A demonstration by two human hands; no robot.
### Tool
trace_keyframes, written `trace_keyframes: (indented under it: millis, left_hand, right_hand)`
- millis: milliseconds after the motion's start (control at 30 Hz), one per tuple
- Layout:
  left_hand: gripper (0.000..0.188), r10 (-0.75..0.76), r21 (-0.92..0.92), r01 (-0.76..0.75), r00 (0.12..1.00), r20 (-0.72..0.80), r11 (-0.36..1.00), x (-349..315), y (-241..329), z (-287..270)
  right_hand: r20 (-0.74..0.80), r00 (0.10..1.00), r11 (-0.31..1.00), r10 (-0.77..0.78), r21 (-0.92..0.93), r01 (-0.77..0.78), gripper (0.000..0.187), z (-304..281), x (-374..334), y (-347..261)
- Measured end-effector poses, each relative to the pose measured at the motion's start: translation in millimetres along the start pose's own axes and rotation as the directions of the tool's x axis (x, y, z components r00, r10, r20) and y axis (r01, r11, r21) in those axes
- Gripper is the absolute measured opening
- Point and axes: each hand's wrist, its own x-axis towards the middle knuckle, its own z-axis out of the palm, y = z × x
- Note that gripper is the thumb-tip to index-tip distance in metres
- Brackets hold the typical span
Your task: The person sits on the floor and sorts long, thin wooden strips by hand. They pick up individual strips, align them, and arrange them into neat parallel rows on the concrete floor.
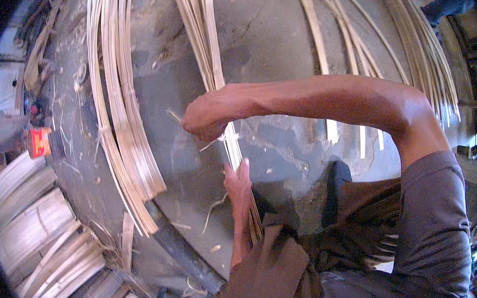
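Observation:
A long bundle of pale bamboo-like strips (231,149) runs from the far edge down toward my lap. My left hand (239,183) is closed round its near part, thumb along the strips. My right hand (206,116) comes across from the right with the elbow bent and is closed in a fist over the bundle. A short thin strip end (173,115) pokes out past the fist's left side; the rest is hidden by the fingers. Just below the fist, a narrow tie strip (220,142) crosses the bundle, its loose end sticking out to the left.
More tied strips (122,103) lie on the floor to the left, beside a dark pole (186,257). Loose strips (350,58) and a larger bundle (424,45) lie at the right. Stacked wide slats (39,225) and a red-yellow packet (38,142) are far left.

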Motion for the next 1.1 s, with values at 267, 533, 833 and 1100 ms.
trace_keyframes:
  millis: [267, 533, 833, 1100]
  left_hand:
    - [0.025, 0.003, -0.43, 0.221, 0.886, 0.463, 0.876, -0.6, -0.6, -17.2]
    - [0.02, 0.035, -0.368, 0.003, 0.995, 0.097, 0.93, -7.7, -14.6, -16.2]
    - [0.053, 0.314, 0.257, -0.31, 0.949, 0.026, 0.916, -3.0, -23.7, -0.9]
    - [0.057, 0.256, 0.048, -0.269, 0.949, 0.186, 0.962, -18.2, 6.4, -12.7]
  right_hand:
    - [-0.088, 0.975, 0.977, 0.204, -0.049, -0.209, 0.025, 31.2, -67.7, 34.4]
    - [0.143, 0.902, 0.912, 0.407, -0.013, -0.409, 0.028, 86.3, -97.9, -15.4]
    - [-0.408, 0.853, 0.805, 0.327, 0.593, -0.025, 0.039, 46.5, -61.7, 5.4]
    - [-0.265, 0.818, 0.812, 0.51, -0.164, -0.56, 0.023, 126.6, -117.9, 45.3]
